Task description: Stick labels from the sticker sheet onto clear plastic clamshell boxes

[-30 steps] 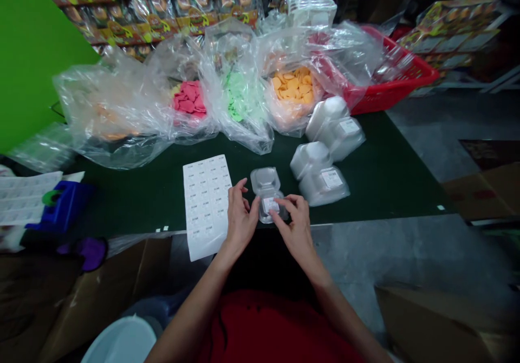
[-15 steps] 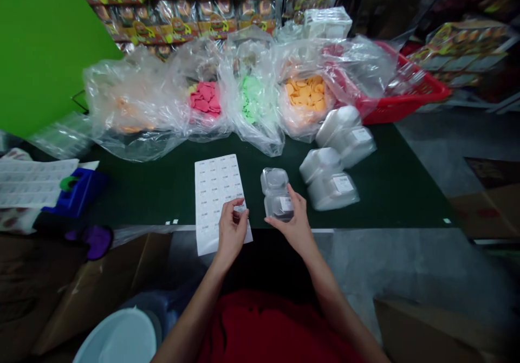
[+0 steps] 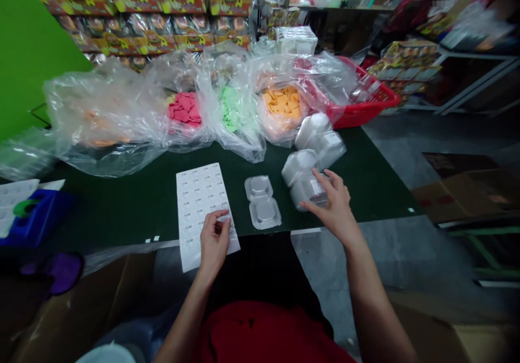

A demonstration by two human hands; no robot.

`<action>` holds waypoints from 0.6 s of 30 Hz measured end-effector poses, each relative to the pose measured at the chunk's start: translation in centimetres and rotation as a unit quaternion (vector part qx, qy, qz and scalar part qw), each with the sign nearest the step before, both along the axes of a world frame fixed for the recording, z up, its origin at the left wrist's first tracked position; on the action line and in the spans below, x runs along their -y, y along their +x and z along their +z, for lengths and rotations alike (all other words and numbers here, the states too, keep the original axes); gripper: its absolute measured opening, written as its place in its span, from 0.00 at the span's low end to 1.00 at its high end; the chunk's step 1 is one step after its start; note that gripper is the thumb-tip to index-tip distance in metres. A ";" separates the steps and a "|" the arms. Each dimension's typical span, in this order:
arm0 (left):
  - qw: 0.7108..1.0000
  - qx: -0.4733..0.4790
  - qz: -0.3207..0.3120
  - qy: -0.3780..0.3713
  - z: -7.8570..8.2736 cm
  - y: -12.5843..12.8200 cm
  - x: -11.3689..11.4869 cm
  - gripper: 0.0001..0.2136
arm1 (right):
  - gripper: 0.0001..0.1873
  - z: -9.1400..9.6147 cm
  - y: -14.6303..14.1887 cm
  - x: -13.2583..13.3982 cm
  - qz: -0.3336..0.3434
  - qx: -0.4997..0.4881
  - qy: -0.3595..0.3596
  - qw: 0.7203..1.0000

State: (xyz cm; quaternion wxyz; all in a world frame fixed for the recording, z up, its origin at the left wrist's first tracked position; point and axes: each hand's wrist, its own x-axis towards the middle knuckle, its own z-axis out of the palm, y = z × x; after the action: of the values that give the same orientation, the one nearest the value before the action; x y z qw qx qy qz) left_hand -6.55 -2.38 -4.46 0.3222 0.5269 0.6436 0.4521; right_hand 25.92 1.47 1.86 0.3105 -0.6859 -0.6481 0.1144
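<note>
My left hand [image 3: 214, 239] rests on the near end of a white label sheet [image 3: 199, 195], with thumb and forefinger pinched on a sticker at its lower right corner. A small clear clamshell container [image 3: 263, 204] lies open on the dark green table [image 3: 134, 206] between my hands. My right hand [image 3: 332, 205] is out to the right. Its fingers are spread and touch the near side of a stack of clear containers [image 3: 303, 174] that has a white label on top. A second such stack [image 3: 323, 138] lies just behind.
Clear plastic bags of pink [image 3: 183, 108], green [image 3: 231, 104] and orange [image 3: 284, 102] pieces line the back of the table. A red basket [image 3: 368, 108] sits at the back right, and a blue object [image 3: 38, 216] at the left. Cardboard boxes [image 3: 455, 200] stand on the floor. Boxed goods [image 3: 170, 5] are stacked behind.
My right hand left the open clamshell and moved right onto the container stack. My left hand went from the clamshell to the label sheet and pinches there. The view shifted up and to the right.
</note>
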 end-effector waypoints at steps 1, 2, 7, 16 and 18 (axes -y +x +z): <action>1.000 -0.002 0.000 0.002 0.0 -0.1 0.1 0.12 | 0.42 -0.4 0.7 -0.6 0.005 0.003 -0.026 1.000; 1.000 -0.003 0.001 0.004 0.0 -0.2 0.2 0.12 | 0.42 -0.6 1.3 -1.0 0.010 0.002 -0.051 0.999; 0.999 -0.029 0.025 0.010 -0.1 -1.9 1.0 0.12 | 0.46 1.0 1.0 -0.2 0.015 -0.017 -0.070 0.997; 0.986 -0.150 -0.070 0.026 0.4 -6.3 3.8 0.09 | 0.19 -6.1 -12.4 8.8 0.148 -0.490 -0.371 0.775; 0.984 -0.157 -0.083 0.032 0.3 -6.4 4.2 0.10 | 0.26 -9.4 -16.2 9.2 0.144 -0.584 -0.427 0.675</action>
State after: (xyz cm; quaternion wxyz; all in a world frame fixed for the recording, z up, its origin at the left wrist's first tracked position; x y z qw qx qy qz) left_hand -12.96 -6.59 -4.21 0.2364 0.6533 0.6251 0.3558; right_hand 9.73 -7.72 -7.55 0.2792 -0.4355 -0.3061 0.7992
